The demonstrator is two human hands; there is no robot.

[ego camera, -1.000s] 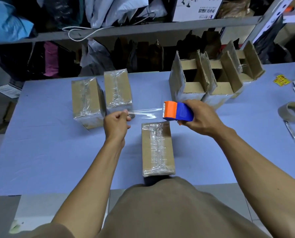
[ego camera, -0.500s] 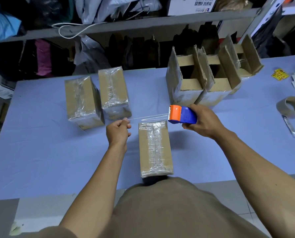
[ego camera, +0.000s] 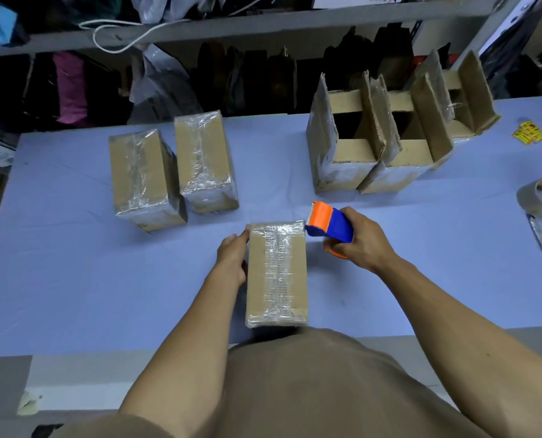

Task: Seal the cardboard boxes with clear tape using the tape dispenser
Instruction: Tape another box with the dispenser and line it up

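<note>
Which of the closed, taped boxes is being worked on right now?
The box nearest the person, with the left hand against its side and the tape dispenser at its far right corner. The two taped boxes behind are untouched.

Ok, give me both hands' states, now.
Left hand: open, pressed flat against the side of the near box.
Right hand: gripping the tape dispenser at the box's far corner.

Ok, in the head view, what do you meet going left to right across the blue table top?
Two sealed boxes side by side → left hand against the near box's side → near taped box → tape dispenser → right hand gripping it → open boxes → brown tape roll.
</note>
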